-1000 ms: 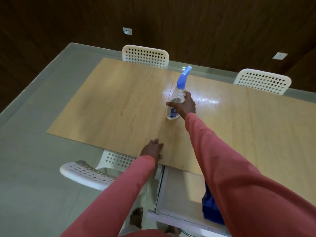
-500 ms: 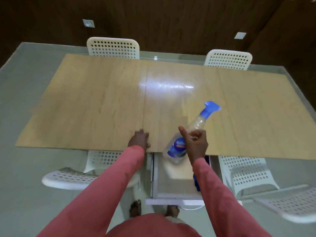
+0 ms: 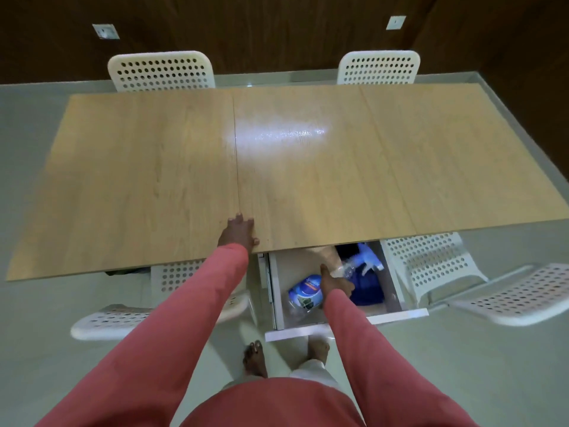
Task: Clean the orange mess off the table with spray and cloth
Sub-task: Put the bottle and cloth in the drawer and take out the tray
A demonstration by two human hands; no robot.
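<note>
At the far left of the frame the wooden table (image 3: 154,167) runs across the middle of the picture, its top showing no orange mark anywhere that can be made out; only a pale glare sits near its centre. A white perforated chair (image 3: 123,315) is tucked under its near edge at lower left. Moving rightward, the left hand (image 3: 238,232) lies flat on the near edge of the tabletop, fingers straight and spread, holding nothing, seemingly as a brace.

Just right of that, below the table edge in the lower centre, a white drawer (image 3: 345,323) is pulled out. The right hand (image 3: 337,283) reaches down into it with its fingers wrapped around the neck of the spray bottle (image 3: 306,292), thumb raised; the bottle lies tilted, its labelled base toward the lower left and its blue trigger head toward the upper right, inside the drawer's walls. Whether the bottle already rests on the drawer floor cannot be told. Behind the hand, at the right side of the drawer, a dark blue cloth (image 3: 368,289) lies bunched.

Judging by the clean top and both tools in the drawer, the wiping looks done and the step in hand is putting the spray away. The next move calls for letting the bottle settle beside the cloth without its trigger catching the drawer wall, releasing it, drawing the hand clear, and pushing the drawer front in under the table. Two more white chairs stand at lower right.
</note>
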